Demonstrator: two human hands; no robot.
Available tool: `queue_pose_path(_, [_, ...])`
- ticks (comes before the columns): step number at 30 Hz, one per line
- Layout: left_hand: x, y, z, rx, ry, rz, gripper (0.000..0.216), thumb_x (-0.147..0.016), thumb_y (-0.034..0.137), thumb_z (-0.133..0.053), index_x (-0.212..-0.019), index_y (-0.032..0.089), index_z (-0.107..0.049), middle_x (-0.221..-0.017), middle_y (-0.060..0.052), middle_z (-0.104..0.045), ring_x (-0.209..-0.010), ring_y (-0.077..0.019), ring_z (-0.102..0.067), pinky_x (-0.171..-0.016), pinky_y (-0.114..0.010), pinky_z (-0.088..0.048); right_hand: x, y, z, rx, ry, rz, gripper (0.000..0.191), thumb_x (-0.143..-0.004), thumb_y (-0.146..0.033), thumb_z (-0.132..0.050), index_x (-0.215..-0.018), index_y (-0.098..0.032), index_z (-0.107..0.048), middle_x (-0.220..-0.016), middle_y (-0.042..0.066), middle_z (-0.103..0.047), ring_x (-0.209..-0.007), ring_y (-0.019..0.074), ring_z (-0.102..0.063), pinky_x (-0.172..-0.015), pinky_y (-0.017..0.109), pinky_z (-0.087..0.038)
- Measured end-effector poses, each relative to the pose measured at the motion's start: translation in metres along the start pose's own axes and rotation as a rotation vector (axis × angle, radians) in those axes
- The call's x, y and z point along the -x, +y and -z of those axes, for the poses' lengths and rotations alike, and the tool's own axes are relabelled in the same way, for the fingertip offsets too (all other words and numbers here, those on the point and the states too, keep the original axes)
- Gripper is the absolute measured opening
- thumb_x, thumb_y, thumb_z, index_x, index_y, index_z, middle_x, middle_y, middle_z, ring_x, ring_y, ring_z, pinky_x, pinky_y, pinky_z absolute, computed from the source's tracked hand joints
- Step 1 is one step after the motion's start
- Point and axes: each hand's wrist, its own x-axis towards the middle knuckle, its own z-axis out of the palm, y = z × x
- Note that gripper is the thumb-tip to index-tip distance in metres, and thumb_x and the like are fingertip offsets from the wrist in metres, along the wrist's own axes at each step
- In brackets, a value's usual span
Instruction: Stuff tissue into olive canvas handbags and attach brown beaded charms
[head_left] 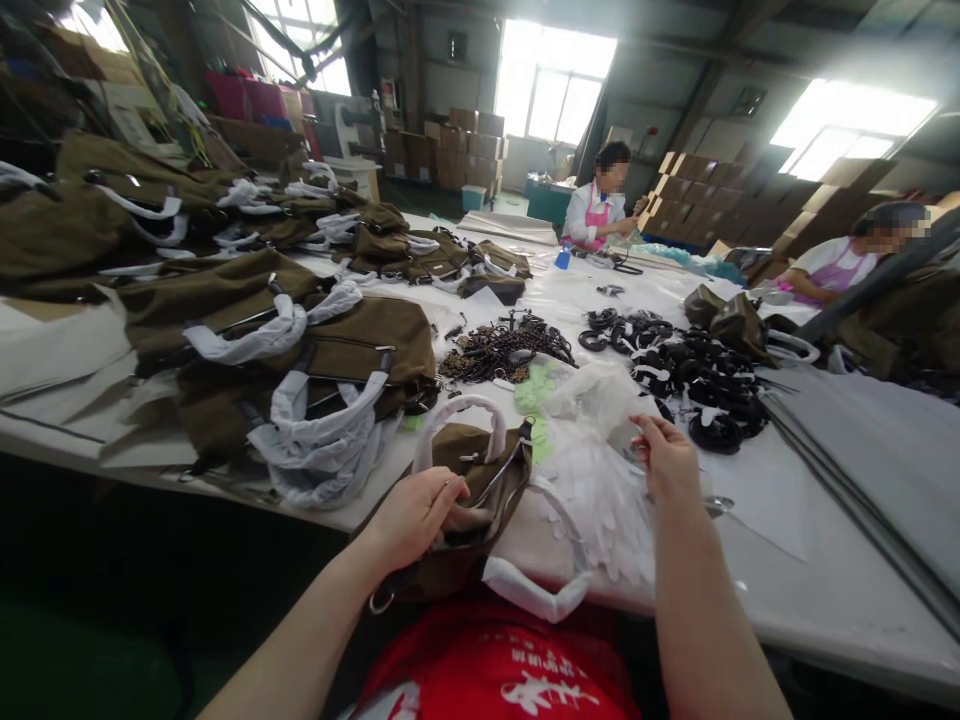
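An olive-brown handbag [463, 447] stands at the table's near edge, right in front of me, its zipped top open. Its handles are wrapped in white paper; one rises above the bag and the other hangs down on the right. My left hand [420, 510] is closed on the bag's near rim, the fingertips partly hidden in the opening. Thumb and fingers of my right hand [666, 455] are pinched together above a pile of thin white tags or strips [600, 495]. Beside those fingertips is crumpled clear plastic [596, 395]; what they hold, if anything, I cannot make out.
Olive bags with wrapped handles [300, 330] are heaped on the left. Dark chains [506, 348] and coiled black straps [686, 370] lie beyond my hands. Two people in pink aprons work across the table [862, 540]. Long metal bars [847, 500] lie at the right.
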Motion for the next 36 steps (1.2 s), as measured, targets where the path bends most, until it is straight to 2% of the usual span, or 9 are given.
queue_pose_path(7, [0.007, 0.009, 0.004, -0.295, 0.152, -0.093, 0.042, -0.1, 0.036, -0.031, -0.086, 0.019, -0.068, -0.088, -0.008, -0.062, -0.086, -0.0208, -0.058, -0.081, -0.034, -0.045, 0.001, -0.003, -0.027, -0.167, -0.282, -0.15, 0.033, -0.068, -0.045, -0.079, -0.082, -0.02, -0.063, -0.093, 0.007, -0.074, -0.085, 0.0186, -0.07, -0.068, 0.025, -0.056])
queue_pose_path(13, [0.01, 0.003, 0.005, -0.236, 0.164, -0.1, 0.045, -0.101, 0.034, -0.027, -0.085, 0.019, -0.066, -0.083, -0.007, -0.063, -0.083, -0.0191, -0.059, -0.078, -0.031, -0.045, -0.003, 0.027, -0.026, -0.242, -0.45, -0.358, 0.027, -0.076, -0.046, -0.072, -0.082, -0.022, -0.06, -0.118, 0.011, -0.067, -0.105, 0.0267, -0.067, -0.089, 0.048, -0.053])
queue_pose_path(17, [0.013, 0.002, 0.005, -0.345, 0.267, -0.036, 0.044, -0.101, 0.033, -0.028, -0.083, 0.018, -0.066, -0.083, -0.009, -0.064, -0.084, -0.0219, -0.059, -0.077, -0.034, -0.044, -0.001, 0.041, -0.016, -0.295, -0.45, -0.409, 0.023, -0.078, -0.044, -0.067, -0.081, -0.023, -0.058, -0.121, 0.012, -0.065, -0.11, 0.0276, -0.066, -0.093, 0.05, -0.051])
queue_pose_path(20, [0.015, 0.004, 0.005, -0.52, 0.354, 0.059, 0.043, -0.099, 0.034, -0.031, -0.077, 0.018, -0.064, -0.079, -0.01, -0.065, -0.082, -0.0244, -0.06, -0.075, -0.035, -0.042, 0.004, 0.041, -0.007, -0.291, -0.421, -0.37, 0.024, -0.075, -0.043, -0.071, -0.078, -0.022, -0.06, -0.116, 0.014, -0.067, -0.102, 0.0278, -0.069, -0.085, 0.044, -0.056])
queue_pose_path(22, [0.017, 0.005, 0.005, -0.556, 0.35, 0.096, 0.043, -0.099, 0.034, -0.031, -0.075, 0.019, -0.064, -0.078, -0.01, -0.068, -0.078, -0.0236, -0.062, -0.071, -0.034, -0.042, 0.006, 0.036, -0.001, -0.22, -0.322, -0.273, 0.027, -0.069, -0.041, -0.077, -0.078, -0.02, -0.063, -0.109, 0.014, -0.07, -0.083, 0.0245, -0.072, -0.062, 0.033, -0.059])
queue_pose_path(25, [0.017, 0.008, 0.005, -0.514, 0.31, 0.14, 0.044, -0.099, 0.035, -0.032, -0.079, 0.019, -0.066, -0.081, -0.009, -0.073, -0.076, -0.0226, -0.065, -0.068, -0.032, -0.042, 0.006, 0.025, 0.004, -0.133, -0.121, -0.093, 0.035, -0.063, -0.043, -0.082, -0.082, -0.018, -0.066, -0.096, 0.01, -0.074, -0.049, 0.011, -0.06, -0.032, 0.018, -0.037])
queue_pose_path(27, [0.015, 0.009, 0.006, -0.447, 0.287, 0.18, 0.045, -0.098, 0.038, -0.032, -0.08, 0.019, -0.068, -0.084, -0.01, -0.074, -0.077, -0.0229, -0.066, -0.068, -0.031, -0.043, 0.005, 0.014, 0.007, -0.121, -0.016, -0.003, 0.039, -0.064, -0.048, -0.08, -0.084, -0.017, -0.065, -0.087, 0.008, -0.074, -0.042, 0.0071, -0.051, -0.03, 0.017, -0.03])
queue_pose_path(31, [0.011, 0.009, 0.013, -0.154, 0.139, 0.253, 0.05, -0.096, 0.048, -0.034, -0.081, 0.022, -0.073, -0.082, -0.006, -0.076, -0.078, -0.0219, -0.068, -0.069, -0.029, -0.045, 0.0, -0.006, 0.003, -0.048, 0.156, 0.163, 0.037, -0.071, -0.048, -0.074, -0.089, -0.018, -0.065, -0.076, 0.003, -0.071, -0.051, 0.0094, -0.059, -0.042, 0.017, -0.044])
queue_pose_path(36, [0.013, 0.005, 0.018, 0.081, 0.088, 0.266, 0.05, -0.092, 0.055, -0.039, -0.083, 0.021, -0.076, -0.077, -0.003, -0.076, -0.076, -0.0201, -0.069, -0.071, -0.028, -0.048, -0.01, -0.014, -0.021, 0.097, -0.021, 0.145, 0.034, -0.063, -0.048, -0.077, -0.072, -0.018, -0.066, -0.058, 0.002, -0.067, -0.048, 0.0137, -0.061, -0.043, 0.022, -0.048])
